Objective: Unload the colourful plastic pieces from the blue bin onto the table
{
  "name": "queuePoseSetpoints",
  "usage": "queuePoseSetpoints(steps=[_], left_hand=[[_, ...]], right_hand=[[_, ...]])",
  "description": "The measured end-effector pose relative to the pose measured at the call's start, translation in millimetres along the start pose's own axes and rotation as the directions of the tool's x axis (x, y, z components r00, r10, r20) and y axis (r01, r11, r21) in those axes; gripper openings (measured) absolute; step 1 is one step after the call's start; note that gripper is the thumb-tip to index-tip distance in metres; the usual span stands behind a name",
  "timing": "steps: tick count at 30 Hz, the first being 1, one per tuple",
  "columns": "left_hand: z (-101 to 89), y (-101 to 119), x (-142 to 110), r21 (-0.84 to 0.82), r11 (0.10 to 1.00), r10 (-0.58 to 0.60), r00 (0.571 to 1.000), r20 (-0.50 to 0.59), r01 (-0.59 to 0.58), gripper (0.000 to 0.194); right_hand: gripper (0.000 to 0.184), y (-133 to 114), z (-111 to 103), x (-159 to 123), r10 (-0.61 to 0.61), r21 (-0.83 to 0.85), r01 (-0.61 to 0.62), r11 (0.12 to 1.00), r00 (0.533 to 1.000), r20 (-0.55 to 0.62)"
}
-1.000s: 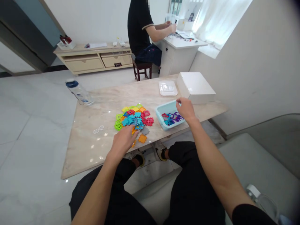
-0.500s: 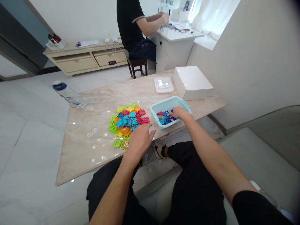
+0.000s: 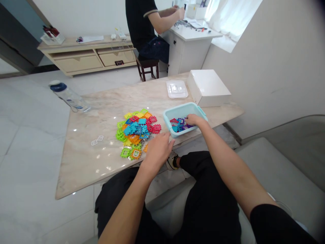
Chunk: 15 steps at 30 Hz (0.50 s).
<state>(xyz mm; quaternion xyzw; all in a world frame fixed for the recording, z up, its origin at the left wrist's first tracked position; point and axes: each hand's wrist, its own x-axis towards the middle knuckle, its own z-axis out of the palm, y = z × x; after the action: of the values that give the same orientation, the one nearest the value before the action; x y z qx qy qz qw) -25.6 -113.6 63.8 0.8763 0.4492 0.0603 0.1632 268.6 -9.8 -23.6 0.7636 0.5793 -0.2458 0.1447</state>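
Note:
My right hand (image 3: 194, 120) reaches into a light blue plastic basin (image 3: 168, 122). Its fingers are bent together at a purple gear-edged toy tile (image 3: 186, 118), which they partly hide. Red, blue and purple tiles (image 3: 179, 126) lie on the basin floor beside the fingertips. My left hand (image 3: 159, 145), fingers stretched out and thumb apart, hovers over or rests at the table's near edge; it appears to hold nothing. Just left of it spreads a heap of gear-edged tiles (image 3: 137, 130) in green, yellow, orange, red and blue. The left hand covers part of an orange tile.
Behind the basin are a clear plastic lid (image 3: 177, 89) and a white box (image 3: 209, 86). Two small white pieces (image 3: 97, 140) lie left of the heap. A water bottle (image 3: 72, 98) lies at the table's left end. Another person (image 3: 142, 27) sits at a white desk (image 3: 190, 35).
My left hand has shifted slightly right, toward the basin, uncovering part of an orange tile. My right hand stays in the basin. The whole view has turned a little.

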Motion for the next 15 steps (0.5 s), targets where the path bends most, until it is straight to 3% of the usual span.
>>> queuePoseSetpoints(steps=[10,15], left_hand=[[-11.3,2,-7,0.028,0.999,-0.043,0.996,0.082,0.041,0.031],[-11.5,3,-9,0.027,0.998,-0.058,0.994,0.094,0.056,0.034]], right_hand=[[0.059,-3,7,3,-0.056,-0.020,0.057,0.998,0.998,0.037],[0.053,0,12,7,-0.106,-0.016,0.107,0.994,0.992,0.072]])
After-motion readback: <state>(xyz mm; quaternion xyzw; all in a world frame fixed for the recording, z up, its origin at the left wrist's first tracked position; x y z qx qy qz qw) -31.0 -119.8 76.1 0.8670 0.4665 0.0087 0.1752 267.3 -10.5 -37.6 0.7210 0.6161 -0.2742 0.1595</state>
